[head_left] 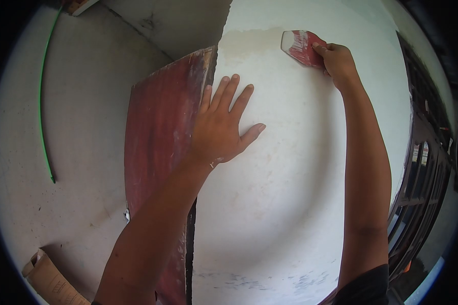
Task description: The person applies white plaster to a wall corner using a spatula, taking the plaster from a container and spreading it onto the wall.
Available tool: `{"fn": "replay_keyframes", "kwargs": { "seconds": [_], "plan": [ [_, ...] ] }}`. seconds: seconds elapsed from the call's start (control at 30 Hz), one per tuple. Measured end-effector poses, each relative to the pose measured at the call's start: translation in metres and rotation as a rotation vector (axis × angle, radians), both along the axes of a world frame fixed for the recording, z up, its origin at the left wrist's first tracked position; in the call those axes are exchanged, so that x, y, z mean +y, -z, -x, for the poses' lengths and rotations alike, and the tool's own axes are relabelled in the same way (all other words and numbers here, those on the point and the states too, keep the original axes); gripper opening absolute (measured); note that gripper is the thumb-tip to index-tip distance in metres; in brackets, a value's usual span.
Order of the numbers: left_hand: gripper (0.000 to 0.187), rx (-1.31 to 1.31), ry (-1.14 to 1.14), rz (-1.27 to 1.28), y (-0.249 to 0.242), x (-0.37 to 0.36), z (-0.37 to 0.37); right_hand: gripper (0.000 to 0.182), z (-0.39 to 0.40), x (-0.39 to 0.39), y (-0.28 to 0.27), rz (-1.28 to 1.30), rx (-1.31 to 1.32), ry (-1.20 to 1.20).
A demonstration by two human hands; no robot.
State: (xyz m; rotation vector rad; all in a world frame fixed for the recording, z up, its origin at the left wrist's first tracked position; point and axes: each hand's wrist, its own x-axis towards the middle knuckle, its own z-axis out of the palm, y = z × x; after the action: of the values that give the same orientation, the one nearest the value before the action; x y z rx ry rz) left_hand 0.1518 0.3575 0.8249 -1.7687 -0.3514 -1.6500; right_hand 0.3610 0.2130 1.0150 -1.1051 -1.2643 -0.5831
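Far L, approx. 10 o'c, a thin green cord hung down the grey wall, bowed slightly, prob. b/c nothing held its lower end. At 7-8 o'c, a cardboard box sat tilted, partly cut off by the view's rim; why it leaned, can't tell. Next, L of centre, the red door panel stood upright beside the white wall's jagged edge. Over that edge, approx. 10-11 o'c from centre, the person's L hand was wide, fingers spread, nothing in it, apparently palm to the surface, prob. to steady the body. The white wall filled the middle, w/ a beige patch at 12 o'c and dark marks toward 5-6 o'c. At 1 o'c, the red scraper lay near the patch, its smeared end pointing to 9 o'c. The R hand was closed round its R end, thumb on the near face, prob. for control w/ the arm up high. Far R, 3-4 o'c, stood a dark window grille.

Count, L to R: 1 cord, 1 box, 1 door panel, 1 L hand, 1 beige patch, 1 scraper, 1 R hand, 1 grille; dark marks several, too faint to tally.
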Motion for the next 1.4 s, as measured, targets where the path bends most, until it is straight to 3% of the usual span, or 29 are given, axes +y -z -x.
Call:
{"fn": "replay_keyframes", "kwargs": {
  "seconds": [0.03,0.1,0.3,0.4,0.47,0.57,0.7,0.77,0.83,1.13,1.23,1.37,1.4],
  "plan": [
    [0.074,0.000,-0.002,-0.003,0.000,0.000,0.000,0.037,-0.006,-0.002,0.001,-0.003,-0.012,0.127],
    [0.074,0.000,-0.007,0.001,0.001,-0.001,0.000,0.037,-0.033,-0.014,0.000,0.016,-0.002,0.134],
    [0.074,-0.008,0.004,-0.007,0.001,0.000,0.000,0.039,-0.038,-0.043,0.006,-0.108,0.097,-0.127],
    [0.074,-0.007,0.005,-0.004,0.000,0.000,0.000,0.037,0.004,-0.031,0.013,-0.524,-0.298,0.231],
    [0.074,-0.008,0.005,-0.003,0.000,0.001,0.000,0.028,0.031,-0.023,0.030,-0.578,-0.561,0.483],
    [0.074,-0.002,0.010,0.001,0.000,0.000,0.000,0.035,0.014,0.017,0.026,-0.810,-1.042,0.837],
    [0.074,0.001,0.012,-0.003,0.000,0.000,0.001,0.041,0.011,0.038,0.033,-0.773,-1.110,1.012],
    [0.074,0.007,0.013,-0.009,0.000,-0.001,0.001,0.042,0.009,0.046,0.035,-0.756,-1.097,1.016],
    [0.075,0.008,0.021,-0.009,0.000,0.000,0.001,0.053,0.008,0.054,0.037,-0.503,-0.957,0.778],
    [0.076,0.014,0.008,0.001,0.000,0.000,0.000,0.048,0.027,0.023,0.055,-0.160,-1.028,0.886],
    [0.075,0.010,0.003,0.007,0.000,-0.002,0.000,0.050,0.013,0.028,0.078,-0.304,-1.199,0.861],
    [0.075,-0.009,0.004,0.006,0.000,-0.002,0.002,0.044,0.015,0.004,0.112,-0.501,-1.220,0.738],
    [0.075,-0.004,0.013,0.007,0.000,-0.003,0.002,0.035,0.019,-0.007,0.108,-0.571,-1.163,0.652]
  ]
}}
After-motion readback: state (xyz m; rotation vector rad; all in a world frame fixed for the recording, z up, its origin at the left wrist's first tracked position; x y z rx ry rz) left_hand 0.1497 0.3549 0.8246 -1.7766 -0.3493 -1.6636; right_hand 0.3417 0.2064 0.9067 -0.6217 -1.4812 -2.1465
